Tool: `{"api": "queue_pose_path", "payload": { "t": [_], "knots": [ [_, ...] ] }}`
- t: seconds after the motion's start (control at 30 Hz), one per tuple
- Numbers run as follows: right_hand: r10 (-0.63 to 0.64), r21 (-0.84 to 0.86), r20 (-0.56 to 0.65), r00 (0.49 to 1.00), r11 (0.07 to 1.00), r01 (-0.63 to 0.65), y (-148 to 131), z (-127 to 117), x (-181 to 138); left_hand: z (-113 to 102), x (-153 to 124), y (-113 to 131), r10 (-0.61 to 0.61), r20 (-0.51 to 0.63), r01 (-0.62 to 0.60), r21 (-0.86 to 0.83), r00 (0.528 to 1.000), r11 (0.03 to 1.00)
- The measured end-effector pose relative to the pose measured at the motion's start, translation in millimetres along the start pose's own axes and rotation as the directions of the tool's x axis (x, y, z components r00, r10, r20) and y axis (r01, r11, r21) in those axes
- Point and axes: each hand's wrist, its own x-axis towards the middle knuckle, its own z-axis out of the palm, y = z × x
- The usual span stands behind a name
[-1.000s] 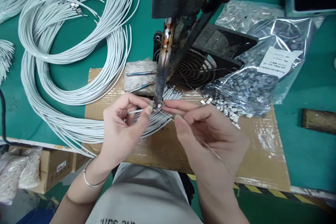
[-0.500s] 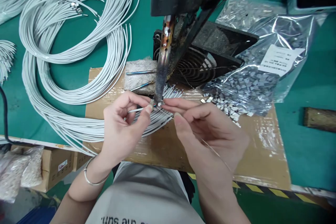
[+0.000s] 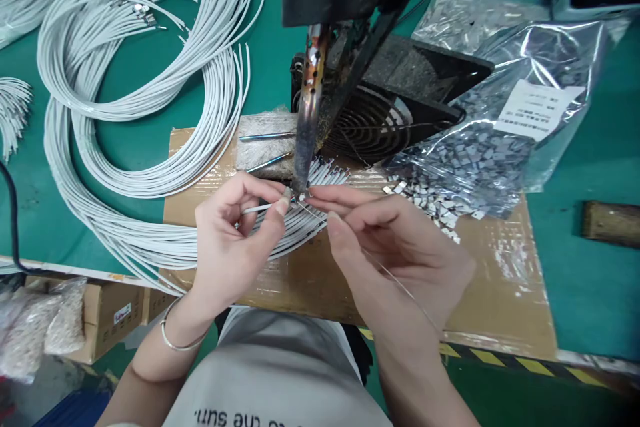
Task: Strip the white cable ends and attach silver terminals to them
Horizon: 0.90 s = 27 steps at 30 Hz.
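Observation:
Between thumb and fingers, my left hand (image 3: 240, 233) pinches a white cable (image 3: 257, 209), its end pointing right beneath the soldering iron (image 3: 306, 127). My right hand (image 3: 395, 247) is closed on a thin solder wire (image 3: 400, 283), which runs back across the palm. The wire's front end reaches the iron's tip. A small metal piece (image 3: 302, 197) shows at the tip, close to the fingertips of both hands; its exact contact with the cable is too small to tell. Behind the hands lies a bundle of white cables (image 3: 295, 233) on the cardboard (image 3: 320, 287).
Coiled white cables (image 3: 145, 107) cover the left side. A black fan (image 3: 375, 123) stands behind the iron. Loose metal pieces (image 3: 440, 210) lie right of it, beside a plastic bag (image 3: 500, 153) of more. Two metal rods (image 3: 267, 137) rest on a wrapped block (image 3: 250, 123).
Both hands keep nearly the same place and grip. The right hand's fingertips have shifted very slightly left, and the whole view has moved a little.

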Motion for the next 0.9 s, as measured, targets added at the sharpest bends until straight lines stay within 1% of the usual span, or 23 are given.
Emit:
{"api": "queue_pose_path", "payload": {
  "t": [0.27, 0.6, 0.8, 0.9],
  "knots": [
    [-0.028, -0.02, 0.018, 0.999, 0.999, 0.029, 2.5, -1.1, 0.3, -0.2, -0.4, 0.8, -0.011, -0.007, 0.011, 0.007, 1.0, 1.0],
    [0.018, -0.001, 0.013, 1.0, 1.0, -0.018, 5.1, -2.4, 0.4, 1.6, -1.1, 1.2, -0.052, -0.013, 0.052, 0.009, 0.999, 0.999],
    [0.088, -0.01, -0.001, 0.996, 0.996, -0.088, 5.3, -4.3, 2.0, 1.6, 0.1, 0.0, -0.06, -0.009, 0.06, 0.024, 0.998, 0.998],
    [0.103, 0.003, 0.009, 0.995, 0.995, -0.103, 4.8, -5.5, 2.3, 1.0, -0.8, -0.8, -0.06, 0.004, 0.06, 0.028, 0.998, 0.998]
  ]
}}
